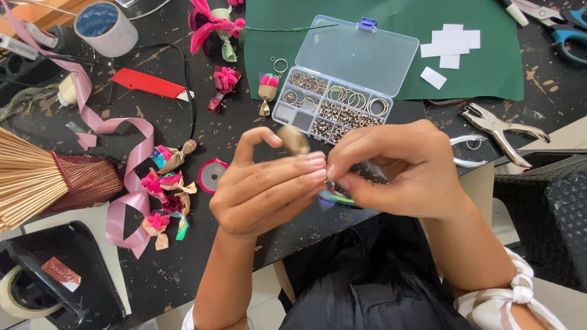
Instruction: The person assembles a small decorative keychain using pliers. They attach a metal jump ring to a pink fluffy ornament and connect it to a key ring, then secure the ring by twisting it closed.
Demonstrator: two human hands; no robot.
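Head view: my left hand (pixel 266 189) and right hand (pixel 397 171) pinch together on a small tan tassel charm (pixel 295 140), just below the clear bead organizer (pixel 342 79).

Bright, even daylight fills the view, with soft, faint shadows. The hands (pixel 342 177) are slightly motion-blurred, and so is the small tan piece (pixel 294 139) between them. The clear plastic box (pixel 358 58) shows mild glare. Edges bend slightly.
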